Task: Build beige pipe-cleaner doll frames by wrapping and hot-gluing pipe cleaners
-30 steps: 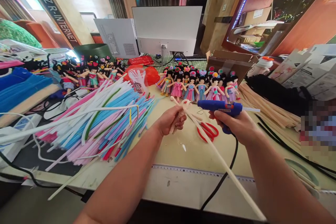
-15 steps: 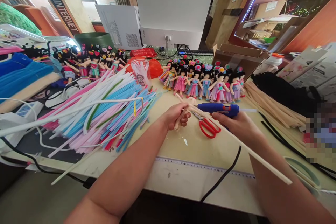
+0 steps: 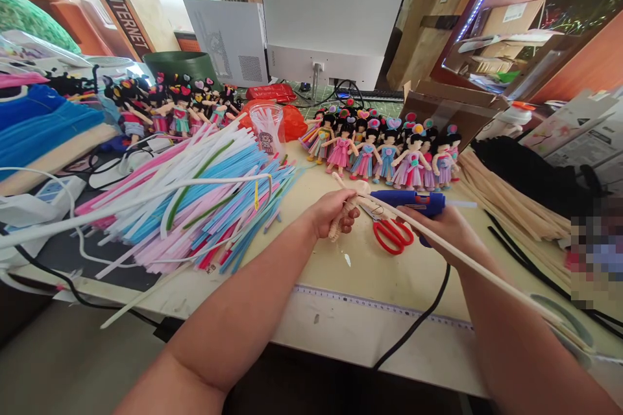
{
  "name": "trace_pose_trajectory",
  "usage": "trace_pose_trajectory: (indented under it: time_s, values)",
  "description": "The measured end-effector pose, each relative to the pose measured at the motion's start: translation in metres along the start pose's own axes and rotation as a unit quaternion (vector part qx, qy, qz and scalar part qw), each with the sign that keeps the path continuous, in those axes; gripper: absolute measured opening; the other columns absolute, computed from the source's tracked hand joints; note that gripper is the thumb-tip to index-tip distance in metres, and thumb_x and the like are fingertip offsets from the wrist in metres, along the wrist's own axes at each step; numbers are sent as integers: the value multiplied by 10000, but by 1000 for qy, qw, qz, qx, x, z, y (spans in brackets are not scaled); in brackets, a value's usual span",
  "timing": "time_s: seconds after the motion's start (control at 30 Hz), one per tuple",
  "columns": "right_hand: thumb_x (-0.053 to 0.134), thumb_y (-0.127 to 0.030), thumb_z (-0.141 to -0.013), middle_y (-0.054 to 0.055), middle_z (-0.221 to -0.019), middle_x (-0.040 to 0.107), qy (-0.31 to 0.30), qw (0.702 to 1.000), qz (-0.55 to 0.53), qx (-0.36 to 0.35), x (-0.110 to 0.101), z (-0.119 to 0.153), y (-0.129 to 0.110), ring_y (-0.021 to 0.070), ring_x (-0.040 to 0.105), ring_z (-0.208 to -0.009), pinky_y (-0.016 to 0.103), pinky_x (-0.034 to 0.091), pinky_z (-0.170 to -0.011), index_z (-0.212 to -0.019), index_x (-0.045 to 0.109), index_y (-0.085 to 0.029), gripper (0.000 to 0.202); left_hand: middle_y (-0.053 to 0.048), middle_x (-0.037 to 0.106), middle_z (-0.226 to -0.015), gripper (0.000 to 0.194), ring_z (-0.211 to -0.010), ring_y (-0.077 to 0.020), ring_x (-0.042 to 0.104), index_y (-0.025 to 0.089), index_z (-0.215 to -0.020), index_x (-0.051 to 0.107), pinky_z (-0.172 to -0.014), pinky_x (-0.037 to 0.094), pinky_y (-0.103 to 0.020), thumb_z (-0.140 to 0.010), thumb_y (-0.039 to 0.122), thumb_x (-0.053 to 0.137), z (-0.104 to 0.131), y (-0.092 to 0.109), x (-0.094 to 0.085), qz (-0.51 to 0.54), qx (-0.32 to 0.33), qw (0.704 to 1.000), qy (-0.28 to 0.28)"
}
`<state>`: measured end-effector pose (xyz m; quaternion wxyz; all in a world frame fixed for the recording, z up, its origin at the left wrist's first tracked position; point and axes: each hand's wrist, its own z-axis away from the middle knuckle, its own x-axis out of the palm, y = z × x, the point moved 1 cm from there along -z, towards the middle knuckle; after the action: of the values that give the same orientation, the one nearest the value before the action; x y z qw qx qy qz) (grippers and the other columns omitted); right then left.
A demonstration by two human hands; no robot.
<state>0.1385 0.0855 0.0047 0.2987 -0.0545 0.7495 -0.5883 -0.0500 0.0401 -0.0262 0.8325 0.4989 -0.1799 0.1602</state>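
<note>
My left hand [image 3: 335, 213] is closed on cream pipe cleaners [image 3: 438, 237]; a coiled end hangs below its fingers, and a long strand runs to the lower right over my right forearm. My right hand [image 3: 435, 227] grips a blue glue gun [image 3: 411, 201], a clear glue stick poking out of its back end. The gun's nozzle points left, close to the pipe cleaners; whether it touches them I cannot tell. Red-handled scissors [image 3: 392, 235] lie on the table beneath, their blades partly hidden behind the strands.
A heap of coloured pipe cleaners [image 3: 195, 201] covers the left side. Several small dolls [image 3: 384, 149] stand behind my hands. A measuring tape [image 3: 379, 308] runs along the front edge, crossed by the black cord [image 3: 418, 321]. Cream pipe cleaners [image 3: 516, 201] lie at right.
The view has shifted slightly, moving the scene to the right. The long cream strand's free end has swung further right across my right forearm. Both hands keep their holds.
</note>
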Motion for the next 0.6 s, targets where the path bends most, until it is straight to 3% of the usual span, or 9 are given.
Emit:
trace_pose_trajectory:
  time_s: [0.3,0.43,0.6]
  values:
    - [778,-494,-663,21,-616,661,49,999,12,-3,-1,-3,12,166,579,-576,280,500,-501,-724,748,-198,304,56,420,-517,265,-350,-53,259,197,-763,422,-373,258,-143,-979,312,321,1,1,0,1,2,1000,-9]
    - [772,-481,-676,35,-640,678,38,999,15,-1,0,-3,12,181,606,-614,282,507,-512,-738,756,-187,300,57,416,-525,266,-353,-53,254,195,-766,428,-373,254,-144,-978,312,318,0,0,0,3,-1,1000,-14]
    - [792,-561,-607,40,-691,713,57,998,1,-18,1,-4,11,195,620,-637,313,538,-573,-723,762,-206,375,54,423,-542,262,-360,-52,264,198,-777,432,-379,254,-141,-978,331,330,-1,0,-1,3,-12,1000,-13]
